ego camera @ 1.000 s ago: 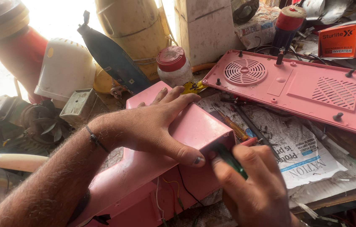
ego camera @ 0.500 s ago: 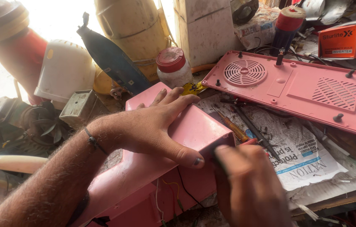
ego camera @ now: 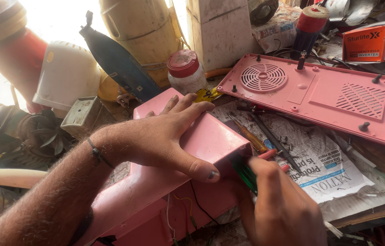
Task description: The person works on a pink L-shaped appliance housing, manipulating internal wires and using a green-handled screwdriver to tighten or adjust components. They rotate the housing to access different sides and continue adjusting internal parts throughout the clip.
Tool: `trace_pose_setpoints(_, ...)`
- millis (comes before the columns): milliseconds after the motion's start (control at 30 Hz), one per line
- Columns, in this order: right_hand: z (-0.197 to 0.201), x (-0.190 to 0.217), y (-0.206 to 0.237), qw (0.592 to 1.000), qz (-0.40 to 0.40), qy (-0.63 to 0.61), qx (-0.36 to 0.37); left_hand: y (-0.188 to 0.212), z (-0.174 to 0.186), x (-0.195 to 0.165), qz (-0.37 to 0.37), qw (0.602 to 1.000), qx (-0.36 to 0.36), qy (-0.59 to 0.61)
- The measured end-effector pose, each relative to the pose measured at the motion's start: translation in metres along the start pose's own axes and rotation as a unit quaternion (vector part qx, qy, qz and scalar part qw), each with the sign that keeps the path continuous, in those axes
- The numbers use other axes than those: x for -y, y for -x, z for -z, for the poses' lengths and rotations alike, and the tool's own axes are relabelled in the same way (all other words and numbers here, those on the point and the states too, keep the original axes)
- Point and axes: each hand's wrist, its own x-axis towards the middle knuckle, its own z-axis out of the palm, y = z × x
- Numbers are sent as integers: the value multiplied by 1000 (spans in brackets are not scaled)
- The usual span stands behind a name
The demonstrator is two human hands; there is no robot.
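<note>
A pink plastic appliance casing (ego camera: pixel 210 136) lies tilted on the cluttered bench, with wires showing at its open underside (ego camera: pixel 188 209). My left hand (ego camera: pixel 160 136) lies flat on top of it, thumb pressed on the near side. My right hand (ego camera: pixel 279 209) grips a green-handled screwdriver (ego camera: pixel 245 173) whose tip is at the casing's near right corner. The tip itself is hidden behind the handle and the hand.
A detached pink back panel (ego camera: pixel 333 98) with vent grilles lies at the right. Screwdrivers (ego camera: pixel 265 136) and small screws rest on a newspaper (ego camera: pixel 324 168). A red-lidded jar (ego camera: pixel 185 70), a white box (ego camera: pixel 220 32), a yellow container (ego camera: pixel 142 32) and an orange carton (ego camera: pixel 370 43) crowd the back.
My right hand has shifted slightly around the screwdriver at the casing's corner, turning over it and back. The left hand and casing have stayed put.
</note>
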Motion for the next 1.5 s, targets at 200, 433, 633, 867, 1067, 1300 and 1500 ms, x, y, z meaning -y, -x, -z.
trace_pose_setpoints(200, -2, -12, -8, 990, 132, -21, -36, 1, 2, -2, -3, 1000, -1, 0)
trace_pose_setpoints(433, -2, -9, 4, 999, -31, 4, 24, 3, 2, 0, -6, 1000, -5, 2)
trace_pose_setpoints(633, -6, -10, 4, 995, 92, -29, -13, 1, 0, 0, 4, 1000, -1, -1)
trace_pose_setpoints(867, -5, -6, 8, 998, 5, -58, 0, 3, 1, 2, -4, 1000, -7, -5)
trace_pose_setpoints(1067, -2, -8, 1, 998, 68, 2, -6, 1, 0, 1, 3, 1000, -6, 9)
trace_pose_setpoints(1300, -7, -13, -3, 989, 116, -69, -57, 2, 1, 1, -7, 1000, -8, 3)
trace_pose_setpoints(1500, -14, 5, 2, 966, -10, -240, -97, 1, -2, -1, -8, 1000, -7, 4)
